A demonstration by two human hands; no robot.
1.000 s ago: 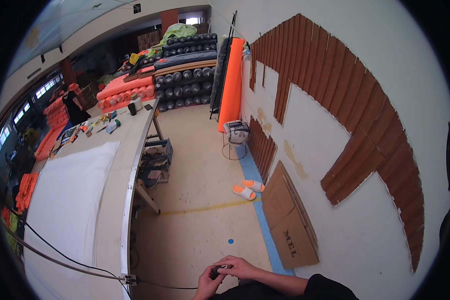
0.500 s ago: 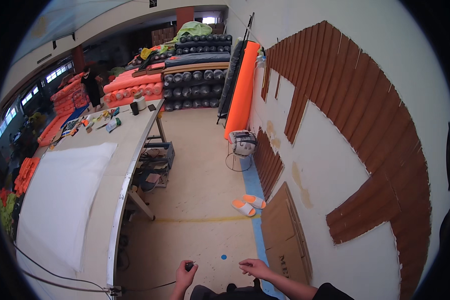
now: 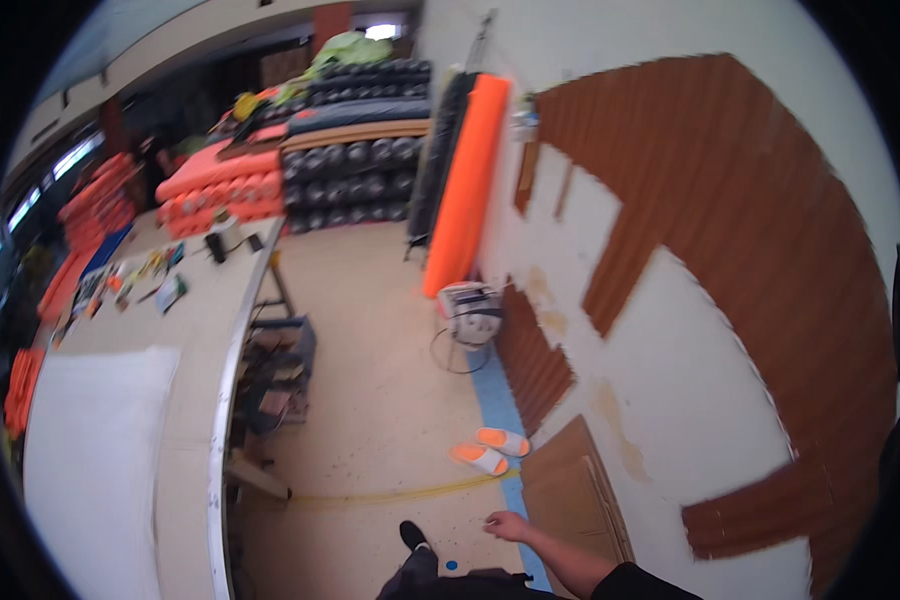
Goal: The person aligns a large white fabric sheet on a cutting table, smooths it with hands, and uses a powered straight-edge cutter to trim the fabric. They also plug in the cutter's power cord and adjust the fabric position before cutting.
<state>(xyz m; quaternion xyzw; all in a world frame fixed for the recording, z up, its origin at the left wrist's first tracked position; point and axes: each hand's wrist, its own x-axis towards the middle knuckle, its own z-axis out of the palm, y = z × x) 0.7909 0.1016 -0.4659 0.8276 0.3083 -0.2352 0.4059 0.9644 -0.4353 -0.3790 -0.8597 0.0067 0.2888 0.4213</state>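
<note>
Head view: right hand point(image 3: 509, 526), grip unclear, is near cardboard point(image 3: 562, 488) set lengthwise along wall point(image 3: 690, 390).

The left hand and the small black object it held earlier have left the view. The right hand point(image 3: 508, 526), which first met it there, now shows alone. A black shoe point(image 3: 411, 535) has appeared; the cable at the table point(image 3: 195, 400) has gone from sight.
</note>
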